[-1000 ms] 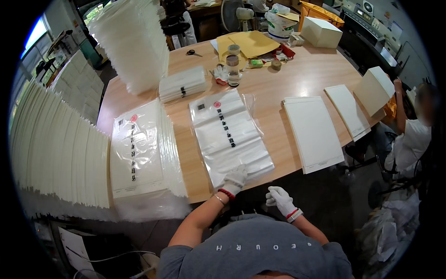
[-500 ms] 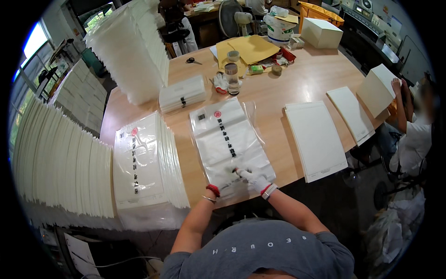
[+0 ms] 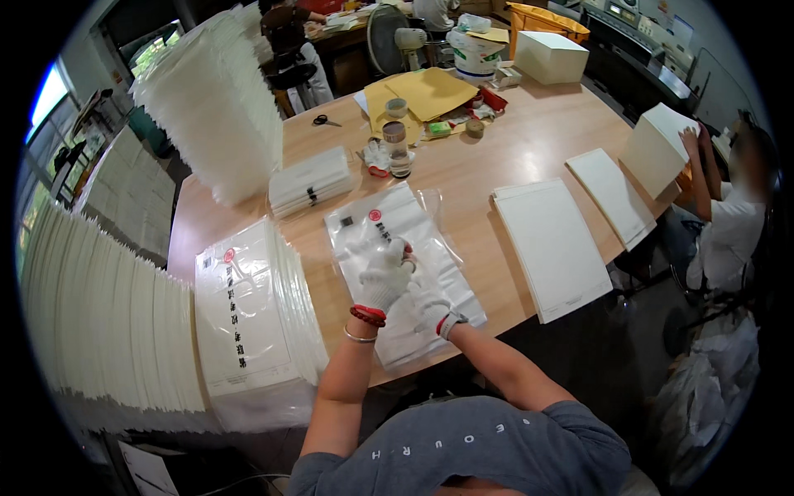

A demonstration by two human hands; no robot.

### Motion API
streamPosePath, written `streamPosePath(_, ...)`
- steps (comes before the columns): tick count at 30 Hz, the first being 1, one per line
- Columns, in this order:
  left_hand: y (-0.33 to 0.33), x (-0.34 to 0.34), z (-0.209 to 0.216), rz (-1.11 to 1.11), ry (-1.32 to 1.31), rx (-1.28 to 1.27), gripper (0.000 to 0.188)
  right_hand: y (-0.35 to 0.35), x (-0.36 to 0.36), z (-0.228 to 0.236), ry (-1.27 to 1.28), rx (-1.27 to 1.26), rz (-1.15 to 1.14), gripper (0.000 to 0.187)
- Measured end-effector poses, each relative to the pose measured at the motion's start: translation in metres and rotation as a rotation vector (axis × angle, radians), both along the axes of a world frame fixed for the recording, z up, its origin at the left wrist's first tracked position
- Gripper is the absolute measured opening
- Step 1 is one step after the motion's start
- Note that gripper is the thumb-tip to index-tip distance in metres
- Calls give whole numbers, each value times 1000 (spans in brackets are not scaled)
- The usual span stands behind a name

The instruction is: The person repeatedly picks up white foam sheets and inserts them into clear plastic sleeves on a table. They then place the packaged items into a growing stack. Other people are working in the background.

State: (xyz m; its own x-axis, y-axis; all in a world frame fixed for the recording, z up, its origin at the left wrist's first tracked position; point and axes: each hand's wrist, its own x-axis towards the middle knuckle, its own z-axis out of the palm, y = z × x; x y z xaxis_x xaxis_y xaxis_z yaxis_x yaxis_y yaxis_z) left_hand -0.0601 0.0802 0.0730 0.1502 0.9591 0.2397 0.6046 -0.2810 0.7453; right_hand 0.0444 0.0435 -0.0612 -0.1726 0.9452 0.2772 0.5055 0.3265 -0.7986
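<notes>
A flat white plastic bag [image 3: 389, 204] with a red round mark and dark print lies in front of me, on what looks like more bags. Above its middle is my left hand [image 3: 385, 274], in a white knit glove, fingers curled together near the thumb; anything between them is too small to make out. Close beside it, lower on the bag, my gloved right hand [image 3: 432, 312] rests over the plastic, its fingers blurred against the white. To the left sits a stack of filled clear bags [image 3: 248, 306] with white sheets inside and similar print.
Tall white stacks [image 3: 215, 99] rise at the left. Beyond the bag are bundled bags [image 3: 311, 180], a jar [image 3: 397, 153], scissors [image 3: 326, 121] and yellow envelopes [image 3: 434, 91]. Paper stacks [image 3: 552, 248] lie right, where another person's hands [image 3: 693, 149] touch a white block.
My left hand has moved up from the bag's lower edge to its middle, covering part of the print. My right hand has shifted slightly left and remains low on the bag.
</notes>
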Motion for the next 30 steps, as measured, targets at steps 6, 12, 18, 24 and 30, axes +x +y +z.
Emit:
streamPosePath(6, -47, 12, 24, -11, 229, 320, 35, -70, 96, 61, -15, -18, 320, 28)
streamPosePath(12, -93, 16, 26, 97, 111, 532, 31, -113, 268, 31, -768, 59, -262, 67)
streamPosePath(18, -150, 78, 2, -427, -162, -6, 18, -86, 320, 49, -551, -40, -103, 28)
streamPosePath(24, -149, 163, -105, -245, -1426, -1447, 25, -141, 255, 118, -717, 167, -64, 16)
streamPosePath(30, -147, 133, -112, -382, -612, -1047, 48, -173, 245, 90, 130, -168, 138, 37)
